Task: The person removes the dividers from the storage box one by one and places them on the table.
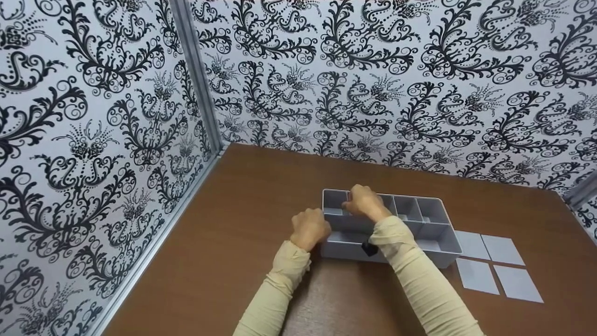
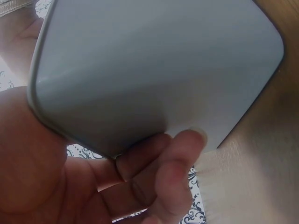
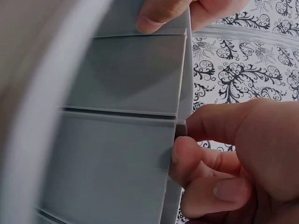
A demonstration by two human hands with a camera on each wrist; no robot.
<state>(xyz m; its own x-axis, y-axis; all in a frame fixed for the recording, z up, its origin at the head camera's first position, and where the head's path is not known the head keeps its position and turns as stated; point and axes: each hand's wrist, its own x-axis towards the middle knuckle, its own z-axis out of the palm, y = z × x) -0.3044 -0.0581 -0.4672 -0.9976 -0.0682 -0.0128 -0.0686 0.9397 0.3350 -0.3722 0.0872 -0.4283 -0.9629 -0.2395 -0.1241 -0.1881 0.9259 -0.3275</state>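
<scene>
A grey plastic organiser tray (image 1: 445, 245) with several compartments sits on the brown table (image 1: 242, 224). My left hand (image 1: 310, 228) grips the tray's near left corner; in the left wrist view its fingers (image 2: 182, 154) curl under the smooth grey wall (image 2: 154, 70). My right hand (image 1: 366, 203) reaches into the far left part of the tray. In the right wrist view, thumb and index finger (image 3: 205, 126) pinch the end of a thin grey divider (image 3: 121, 114) where it meets the tray's wall (image 3: 184, 74).
Several flat grey square panels (image 1: 496, 266) lie on the table just right of the tray. Black-and-white patterned walls (image 1: 373, 79) close the table off at the back and left. A metal post (image 1: 198, 79) marks the corner.
</scene>
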